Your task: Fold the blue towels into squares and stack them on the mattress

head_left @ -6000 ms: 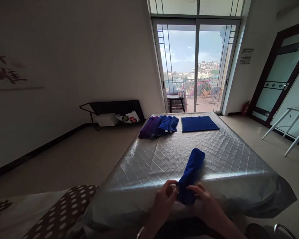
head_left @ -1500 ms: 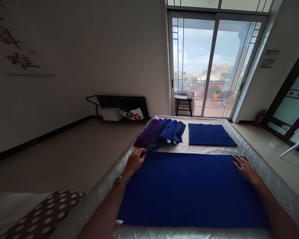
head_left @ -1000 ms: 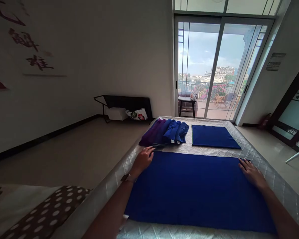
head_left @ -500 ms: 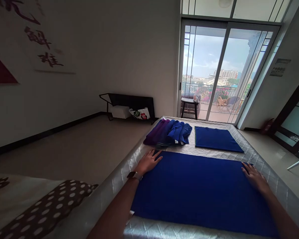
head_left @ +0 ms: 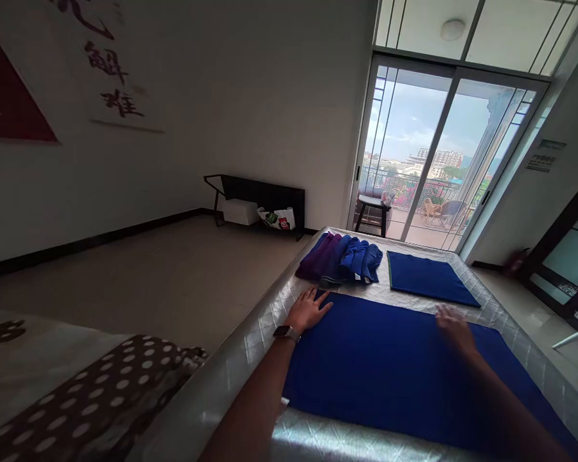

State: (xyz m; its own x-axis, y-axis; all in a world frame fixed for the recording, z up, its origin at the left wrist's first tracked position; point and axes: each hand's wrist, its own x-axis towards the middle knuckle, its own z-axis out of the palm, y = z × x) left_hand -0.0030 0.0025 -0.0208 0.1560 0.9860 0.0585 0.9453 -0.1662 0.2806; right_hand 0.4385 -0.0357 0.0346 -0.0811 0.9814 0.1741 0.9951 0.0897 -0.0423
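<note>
The right hand (head_left: 455, 328) is blurred, its grip unclear; the left hand (head_left: 309, 310) lies splayed on smooth blue cloth (head_left: 370, 359), cropped at lower right.

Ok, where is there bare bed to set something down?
Bare bed shows left of the spread cloth, along its near edge, and in a narrow strip between it and the folded cloth. Crowded: the far left, where the rolls sit packed together just beyond the left fingers.

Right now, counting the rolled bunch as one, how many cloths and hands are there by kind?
Flat cloths: 2 (near cloth, far cloth)
Rolled bunch: 1
Hands: 2 (left hand, right hand)
Total: 5
</note>
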